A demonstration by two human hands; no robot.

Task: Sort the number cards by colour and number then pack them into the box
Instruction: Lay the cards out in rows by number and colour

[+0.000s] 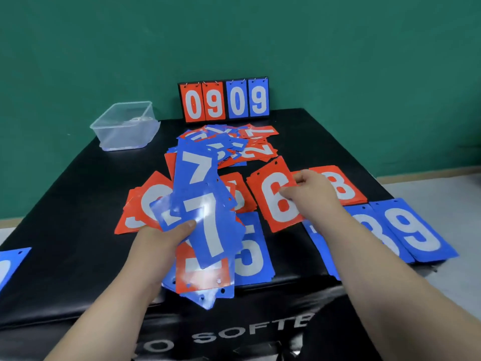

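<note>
Head view: 0909 scoreboard point(223, 100) behind loose card heap point(234, 144) on black mat point(78, 191). Far left, clear box point(125, 126), contents unclear; left hand point(158, 243) gripping blue 7 cards point(208, 230), right hand point(309, 194) pinching red 6 card point(273, 201).

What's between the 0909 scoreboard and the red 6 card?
Head view: a loose heap of mixed red and blue cards sits on the black table between the scoreboard and the red 6 card.

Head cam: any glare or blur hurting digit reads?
Head view: glare washes the blue 7 card in the left hand; far card pile is soft, digits hard to read; scoreboard 0909 reads clean; red 6 card in the right hand reads fine.
</note>
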